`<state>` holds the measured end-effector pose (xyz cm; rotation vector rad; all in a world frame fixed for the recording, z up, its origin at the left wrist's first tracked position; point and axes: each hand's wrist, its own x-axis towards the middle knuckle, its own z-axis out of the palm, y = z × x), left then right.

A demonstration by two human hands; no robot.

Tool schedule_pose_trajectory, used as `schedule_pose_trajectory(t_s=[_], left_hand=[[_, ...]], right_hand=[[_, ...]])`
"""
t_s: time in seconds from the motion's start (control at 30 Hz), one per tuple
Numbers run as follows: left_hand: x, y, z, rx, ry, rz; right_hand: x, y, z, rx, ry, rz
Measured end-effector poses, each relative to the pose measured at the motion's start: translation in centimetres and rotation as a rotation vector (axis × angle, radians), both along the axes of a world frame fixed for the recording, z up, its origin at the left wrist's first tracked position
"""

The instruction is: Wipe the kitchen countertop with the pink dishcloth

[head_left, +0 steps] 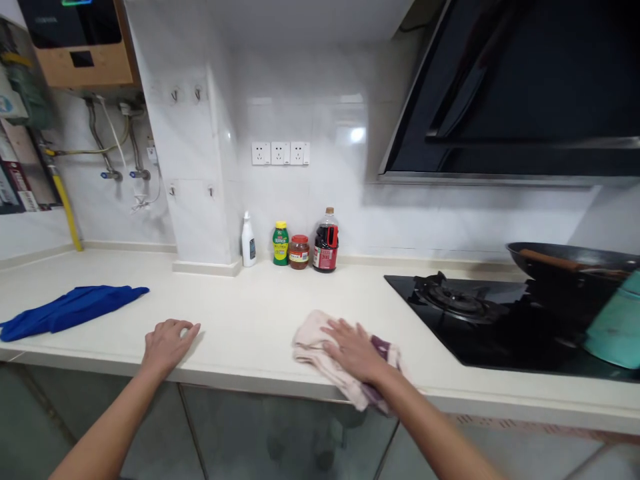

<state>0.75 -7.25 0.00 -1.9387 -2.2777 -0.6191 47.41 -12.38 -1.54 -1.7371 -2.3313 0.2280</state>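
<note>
My right hand [353,350] lies flat on a pale pink cloth [313,337] with a purple patterned part, its fingers spread and pressing it to the white counter [240,313]. One end of the cloth hangs over the counter's front edge. To the left, my left hand [169,343] rests on the counter near the edge, fingers loosely bent and thumb apart, with nothing in it. Farther left lies a crumpled blue cloth [75,310], apart from my left hand.
By the wall stand a white spray bottle [249,243], a green-and-yellow bottle [281,245], a red-lidded jar [299,253] and a dark sauce bottle [326,247]. At right are a black gas stove [460,300], a wok [545,259] and a teal container [617,327], beneath a range hood [525,87].
</note>
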Motion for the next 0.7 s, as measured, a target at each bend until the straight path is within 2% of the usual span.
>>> schedule_pose_trajectory(t_s=[0.07,0.13,0.27,0.37,0.43,0.53,0.6,0.7], left_hand=[[0.1,-0.1,0.2,-0.002,-0.002,0.001],[0.2,-0.2,0.3,0.007,-0.006,-0.005],[0.2,-0.3,0.3,0.030,-0.016,-0.031],[0.1,-0.3,0.2,0.040,-0.024,-0.049],[0.2,-0.3,0.1,0.050,-0.031,-0.063],[0.3,-0.3,0.1,0.059,-0.034,-0.066],[0.4,-0.4,0.1,0.055,-0.030,-0.065],[0.4,-0.5,0.3,0.037,-0.034,-0.067]], right_hand=[[5.4,-0.3,-1.4,0.051,-0.072,-0.173],[10.8,-1.4,-3.0,0.153,-0.156,-0.246],[19.0,-5.2,-5.7,0.353,-0.285,-0.154],[20.8,-7.3,-6.8,0.419,-0.314,-0.148],[19.5,-7.9,-7.0,0.432,-0.300,-0.244],[14.2,-7.8,-6.5,0.399,-0.266,-0.390],[9.3,-7.5,-5.8,0.345,-0.234,-0.343],[1.7,-7.0,-4.7,0.258,-0.180,-0.142]])
